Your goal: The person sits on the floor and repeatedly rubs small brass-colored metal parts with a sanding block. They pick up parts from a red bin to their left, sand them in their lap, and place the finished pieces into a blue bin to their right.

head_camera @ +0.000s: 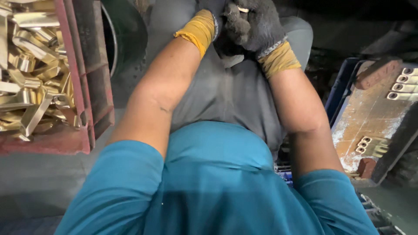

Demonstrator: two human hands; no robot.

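A grey concrete floor (39,182) fills the lower left, dull and smooth under dim, flat light. At nine to ten o'clock stands a worn red plastic crate (87,87), heaped with shiny brass-coloured metal parts (35,65). Just right of it, near eleven o'clock, curves a dark round drum (126,35). At three o'clock a stained wooden board (370,117) rests in a blue crate (342,89), with rows of small brass pieces (402,87) along its top. The upper right lies in shadow.
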